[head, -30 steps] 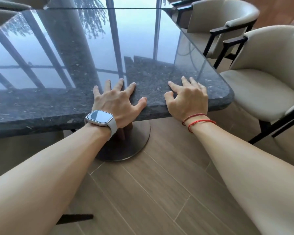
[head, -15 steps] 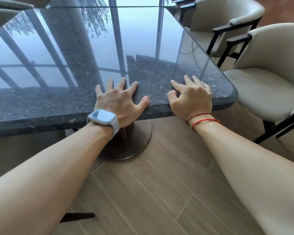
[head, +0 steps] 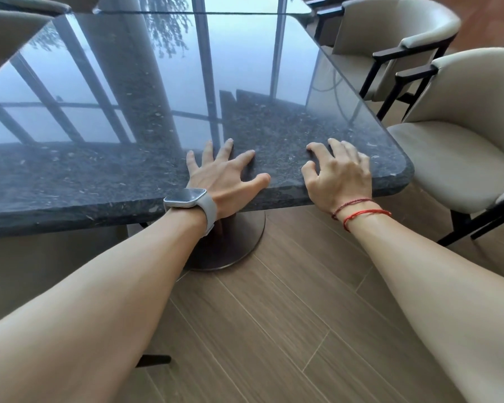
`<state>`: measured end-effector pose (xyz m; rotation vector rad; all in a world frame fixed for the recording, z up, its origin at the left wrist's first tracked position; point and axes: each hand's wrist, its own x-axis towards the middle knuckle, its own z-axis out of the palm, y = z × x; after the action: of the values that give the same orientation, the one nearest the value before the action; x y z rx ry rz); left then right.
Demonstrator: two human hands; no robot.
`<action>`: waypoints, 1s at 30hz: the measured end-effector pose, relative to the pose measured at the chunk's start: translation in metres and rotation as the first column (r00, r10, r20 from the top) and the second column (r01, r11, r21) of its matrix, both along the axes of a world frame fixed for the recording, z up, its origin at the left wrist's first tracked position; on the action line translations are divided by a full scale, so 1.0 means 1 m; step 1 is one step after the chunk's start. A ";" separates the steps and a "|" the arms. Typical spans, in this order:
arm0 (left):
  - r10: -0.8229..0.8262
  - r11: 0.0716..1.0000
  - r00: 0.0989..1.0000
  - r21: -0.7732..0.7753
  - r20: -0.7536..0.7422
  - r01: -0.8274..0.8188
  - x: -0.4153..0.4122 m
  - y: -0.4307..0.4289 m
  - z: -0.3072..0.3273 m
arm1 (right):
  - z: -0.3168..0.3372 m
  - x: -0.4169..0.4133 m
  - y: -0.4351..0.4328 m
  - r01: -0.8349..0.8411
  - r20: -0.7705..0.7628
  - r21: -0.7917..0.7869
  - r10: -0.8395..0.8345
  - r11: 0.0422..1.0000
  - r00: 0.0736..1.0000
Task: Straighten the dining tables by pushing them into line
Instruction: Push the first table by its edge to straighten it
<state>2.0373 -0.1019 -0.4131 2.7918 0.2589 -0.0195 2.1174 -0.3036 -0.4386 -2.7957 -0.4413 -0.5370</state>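
Counting it up: one dark speckled stone table (head: pixel 99 175) fills the top half of the view, with what looks like a second tabletop (head: pixel 201 4) just past its far edge, too cropped to be sure. There are two beige armchairs with black frames on the right, the near chair (head: pixel 460 158) just beside the table's rounded near-right corner and the far chair (head: pixel 390 33) behind it. At least one more chair back (head: pixel 9 33) pokes in at the top left. The table sits on one round pedestal base (head: pixel 239 245) on the wood-plank floor (head: pixel 274 330). Its near edge runs left to right across the view, rising a bit toward the right, and its right edge runs away from the person. The left end is cut off by the frame, so I honestly can't tell which way its long axis goes. Both hands are on the near edge, close to that right corner. The left hand (head: pixel 224 175) lies flat with fingers spread wide on the top and the thumb along the rim. The right hand (head: pixel 338 175) is arched, fingertips planted on the stone, not wrapped around anything. There's one watch (head: pixel 186 196) on the left wrist and two red strings (head: pixel 361 212) on the right.
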 end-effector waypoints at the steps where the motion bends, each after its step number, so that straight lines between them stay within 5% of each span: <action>1: -0.012 0.998 1.000 -0.066 0.012 0.013 -0.003 0.003 0.003 | 0.002 -0.002 0.001 0.012 -0.012 -0.018 -0.012 1.000 1.000; 5: -0.036 0.974 0.986 -0.217 0.163 0.071 -0.025 0.024 0.007 | 0.012 -0.011 0.009 0.029 -0.063 -0.027 -0.031 0.999 0.998; 13: 0.181 0.980 0.961 -0.117 0.208 -0.160 -0.101 0.126 0.008 | 0.032 -0.052 0.107 -0.181 0.044 0.130 0.177 0.975 0.983; 19: 0.352 0.936 0.922 -0.074 0.160 -0.344 -0.163 0.205 0.015 | 0.037 -0.102 0.199 -0.342 -0.049 0.181 0.356 0.922 0.933; 24: 0.434 0.900 0.891 -0.026 0.135 -0.435 -0.201 0.260 0.014 | 0.027 -0.136 0.266 -0.433 -0.100 0.062 0.438 0.899 0.894; 30: 0.451 0.886 0.876 0.029 0.169 -0.462 -0.196 0.294 0.007 | 0.005 -0.141 0.295 -0.317 -0.148 -0.157 0.295 0.935 0.944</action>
<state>1.8415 0.1924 -0.4065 2.7043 0.8867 0.3288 1.9761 -0.0083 -0.4339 -2.8251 -0.9202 -0.2654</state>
